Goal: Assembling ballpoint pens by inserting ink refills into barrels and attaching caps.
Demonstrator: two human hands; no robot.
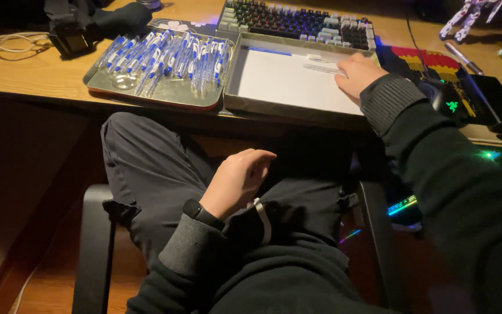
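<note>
You are resting your right hand point(357, 74) inside the shallow box point(289, 78) at the desk's point(24, 72) front edge, fingers lying on a clear pen point(322, 68) near the box's far right corner; whether they are gripping it, you cannot tell. A blue pen point(269, 51) is lying along the box's far wall. Your left hand point(236, 180) is sitting loosely curled and empty on your lap. The metal tray point(157, 95) of blue pens point(167, 55) is sitting just left of the box, with the keyboard point(297, 22) behind.
</note>
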